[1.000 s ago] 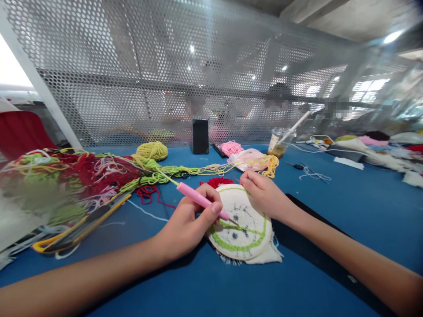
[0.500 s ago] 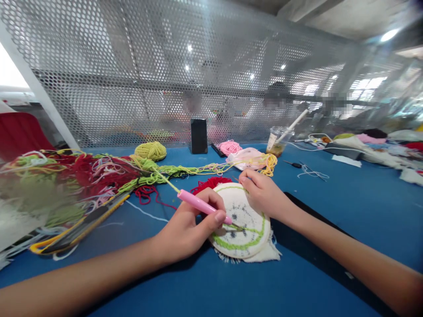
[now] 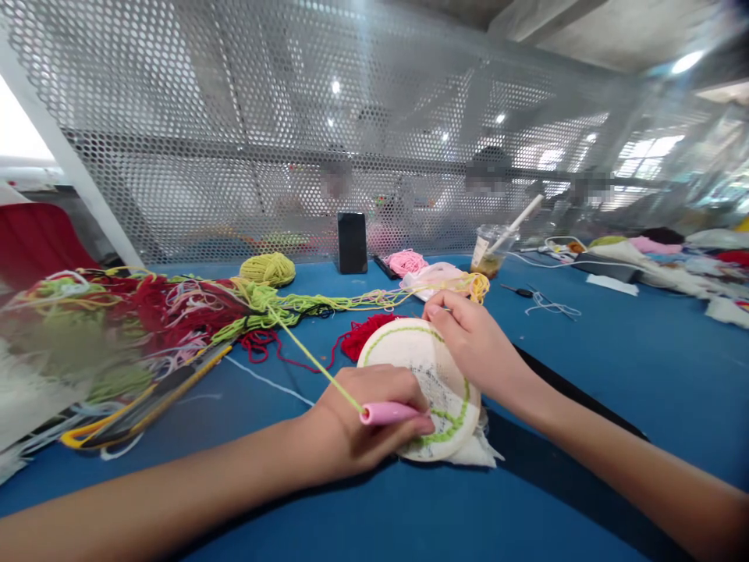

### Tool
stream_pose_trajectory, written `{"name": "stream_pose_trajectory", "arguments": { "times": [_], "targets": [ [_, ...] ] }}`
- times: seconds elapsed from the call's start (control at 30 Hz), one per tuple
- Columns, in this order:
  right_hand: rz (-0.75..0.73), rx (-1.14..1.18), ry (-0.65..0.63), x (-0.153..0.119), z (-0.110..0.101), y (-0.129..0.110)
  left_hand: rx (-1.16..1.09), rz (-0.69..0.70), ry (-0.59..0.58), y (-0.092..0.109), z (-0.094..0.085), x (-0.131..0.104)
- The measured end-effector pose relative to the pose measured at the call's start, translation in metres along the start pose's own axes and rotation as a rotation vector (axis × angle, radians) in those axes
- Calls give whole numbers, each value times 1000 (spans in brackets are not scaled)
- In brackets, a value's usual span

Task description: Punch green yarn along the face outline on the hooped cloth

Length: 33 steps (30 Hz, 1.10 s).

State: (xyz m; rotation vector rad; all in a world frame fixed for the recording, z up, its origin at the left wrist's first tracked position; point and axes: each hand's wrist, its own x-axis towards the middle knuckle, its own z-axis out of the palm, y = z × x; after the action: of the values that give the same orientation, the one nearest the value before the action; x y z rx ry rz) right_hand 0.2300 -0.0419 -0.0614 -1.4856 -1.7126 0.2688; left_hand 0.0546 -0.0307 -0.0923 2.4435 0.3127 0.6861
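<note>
My left hand point(image 3: 366, 417) is closed around a pink punch needle point(image 3: 389, 413), its tip hidden behind my fingers and against the cloth. Light green yarn point(image 3: 316, 363) runs from the tool's back end to the tangled yarn pile. An embroidery hoop point(image 3: 403, 347) with white cloth lies tilted under that hand. Green yarn loops follow its edge, and dark drawn marks show near the middle. My right hand point(image 3: 468, 336) grips the hoop's upper right rim, with some fingers hidden beneath. Frayed cloth point(image 3: 477, 451) sticks out below the hoop.
Tangled yarn point(image 3: 157, 320) covers the table's left side, near yellow-handled scissors point(image 3: 146, 398). Red yarn point(image 3: 368, 336) lies behind the hoop. Farther back are a yellow-green yarn ball point(image 3: 268, 269), a phone point(image 3: 352, 243), pink yarn point(image 3: 408, 261) and a drink cup point(image 3: 488, 250) with a straw.
My left hand has turned, swinging the punch needle's back end down and right, toward me. The tip, visible before, is now covered. The hoop has tilted, and more red yarn shows.
</note>
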Motion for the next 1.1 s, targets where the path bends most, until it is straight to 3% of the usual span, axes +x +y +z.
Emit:
{"name": "stream_pose_trajectory", "arguments": {
  "times": [0.17, 0.33, 0.83, 1.1],
  "targets": [
    [6, 1, -21, 2, 1, 6, -394, -254, 156, 2, -4, -1],
    [26, -14, -27, 4, 5, 17, -664, -310, 303, -1, -6, -1],
    [65, -16, -51, 5, 7, 22, -659, -317, 336, -6, -7, 0],
    [72, 7, -52, 4, 8, 22, -669, -335, 274, -1, -7, -1]
  ]
}}
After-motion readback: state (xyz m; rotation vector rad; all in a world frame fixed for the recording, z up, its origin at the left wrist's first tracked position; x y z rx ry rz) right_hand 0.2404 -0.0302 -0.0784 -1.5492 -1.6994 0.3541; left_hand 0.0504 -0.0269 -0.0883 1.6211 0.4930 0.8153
